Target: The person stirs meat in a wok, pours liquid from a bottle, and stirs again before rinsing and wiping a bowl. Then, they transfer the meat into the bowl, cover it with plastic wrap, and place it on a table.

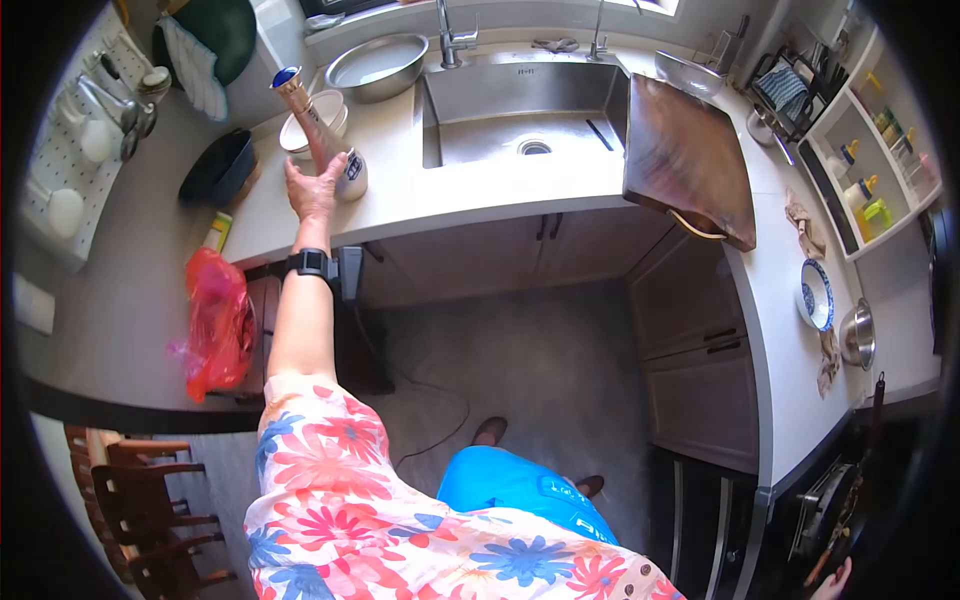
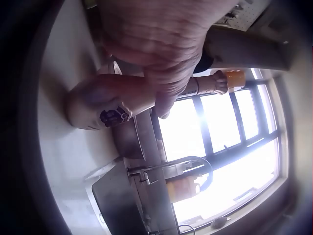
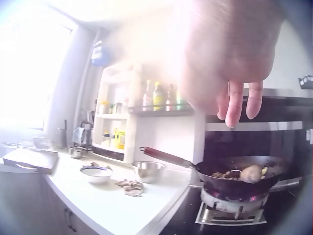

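Upright bottle [image 1: 317,132] being gripped by nearer, left hand [image 1: 313,188]; right hand [image 3: 234,54] being held well apart, fingers loose.

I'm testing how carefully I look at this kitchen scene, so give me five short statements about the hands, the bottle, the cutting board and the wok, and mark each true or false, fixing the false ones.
1. The left hand grips the bottle. True.
2. The cutting board lies inside the sink. False: it lies on the counter, beside the sink.
3. The wok sits over the burner. True.
4. The right hand grips the wok's handle. False: its fingers hang down, apart from the handle.
5. A black band circles the left wrist. True.
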Demonstrator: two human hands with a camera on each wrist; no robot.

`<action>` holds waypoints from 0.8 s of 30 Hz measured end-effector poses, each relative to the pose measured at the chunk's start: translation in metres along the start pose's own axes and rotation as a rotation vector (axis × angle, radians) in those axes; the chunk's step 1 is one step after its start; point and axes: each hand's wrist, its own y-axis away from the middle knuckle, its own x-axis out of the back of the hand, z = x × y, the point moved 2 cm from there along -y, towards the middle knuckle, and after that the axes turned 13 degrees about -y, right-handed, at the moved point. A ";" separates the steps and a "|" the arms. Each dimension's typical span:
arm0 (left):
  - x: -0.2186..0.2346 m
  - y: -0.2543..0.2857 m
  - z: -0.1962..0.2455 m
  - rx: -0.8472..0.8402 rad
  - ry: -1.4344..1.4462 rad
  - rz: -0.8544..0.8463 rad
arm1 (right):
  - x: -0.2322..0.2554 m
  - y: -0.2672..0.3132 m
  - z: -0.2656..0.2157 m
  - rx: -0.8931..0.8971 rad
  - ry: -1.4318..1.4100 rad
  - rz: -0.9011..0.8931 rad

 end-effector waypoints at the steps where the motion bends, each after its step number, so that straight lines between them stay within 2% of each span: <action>1: -0.007 -0.015 -0.001 -0.037 0.022 -0.001 | 0.000 0.002 -0.013 0.050 -0.068 -0.015; 3: -0.019 -0.038 0.001 -0.056 0.021 -0.029 | 0.002 0.011 -0.049 -0.018 -0.103 -0.071; 5: -0.033 -0.055 0.001 -0.073 0.104 -0.049 | -0.020 -0.006 0.062 0.011 -0.307 -0.187; 6: -0.033 -0.058 0.007 -0.093 0.184 -0.103 | -0.018 -0.002 0.047 -0.021 -0.290 -0.223; 7: -0.038 -0.066 0.007 -0.168 0.179 -0.101 | -0.020 0.005 0.033 0.041 -0.409 -0.193; 9: -0.047 -0.070 0.012 -0.081 0.230 -0.153 | -0.020 0.016 -0.014 0.027 -0.485 -0.223; 11: -0.038 -0.061 0.021 -0.045 0.305 -0.117 | -0.032 0.017 -0.030 0.007 -0.561 -0.231; 13: -0.030 -0.047 0.040 -0.044 0.100 -0.180 | -0.051 0.017 -0.043 0.047 -0.701 -0.201; 14: -0.017 -0.024 0.060 -0.140 0.203 -0.232 | -0.048 0.021 -0.092 -0.133 -0.768 -0.220; 15: -0.010 -0.003 0.076 -0.155 0.216 -0.254 | -0.053 0.022 -0.129 -0.104 -0.862 -0.220; 17: -0.002 0.050 0.113 -0.433 0.120 -0.383 | -0.061 0.027 -0.212 -0.174 -1.095 -0.300; 18: 0.008 0.084 0.133 -0.531 0.109 -0.453 | -0.066 0.029 -0.245 -0.183 -1.149 -0.400; 19: 0.018 0.120 0.152 -0.635 0.105 -0.522 | -0.074 0.032 -0.273 -0.163 -1.249 -0.490; 20: 0.022 0.157 0.165 -0.722 0.163 -0.627 | -0.081 0.031 -0.297 -0.044 -1.332 -0.661; 21: 0.027 0.195 0.178 -0.812 0.220 -0.731 | -0.090 0.031 -0.321 -0.070 -1.390 -0.764; 22: 0.035 0.232 0.192 -0.904 0.259 -0.787 | -0.106 0.028 -0.335 -0.019 -1.463 -0.835; 23: 0.043 0.269 0.205 -0.997 0.296 -0.839 | -0.103 0.027 -0.354 0.068 -1.268 -0.815; 24: 0.051 0.300 0.223 -1.046 0.297 -0.899 | -0.110 0.013 -0.359 0.232 -1.065 -0.794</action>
